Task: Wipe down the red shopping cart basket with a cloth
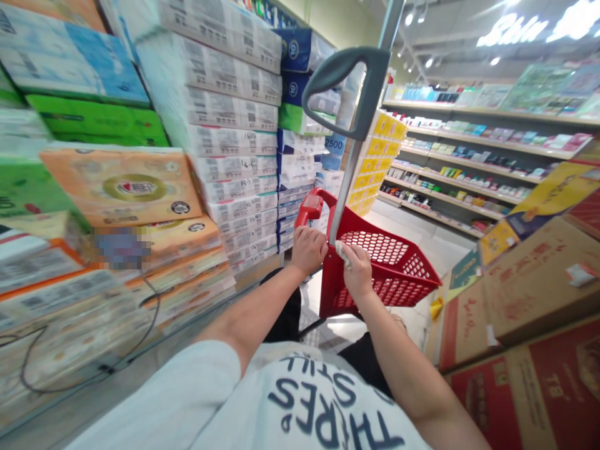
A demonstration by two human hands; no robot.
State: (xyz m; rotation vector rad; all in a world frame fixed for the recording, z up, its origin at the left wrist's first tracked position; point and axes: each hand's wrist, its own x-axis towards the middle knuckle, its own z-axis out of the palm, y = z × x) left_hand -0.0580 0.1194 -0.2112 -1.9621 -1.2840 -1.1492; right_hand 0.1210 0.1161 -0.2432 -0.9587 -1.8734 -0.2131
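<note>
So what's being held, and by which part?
Right hand: pale crumpled cloth, gripped in a bunch. Left hand: at the lower end of the red handle, grip unclear.

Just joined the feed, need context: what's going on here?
A person in a shop aisle has both hands at a red basket. The right hand holds a crumpled pale cloth or tissue against its near edge, by the metal pole. The left hand is curled at that edge, left of the pole; its exact grip is hidden. The pole stands raised, its grey handle untouched.
</note>
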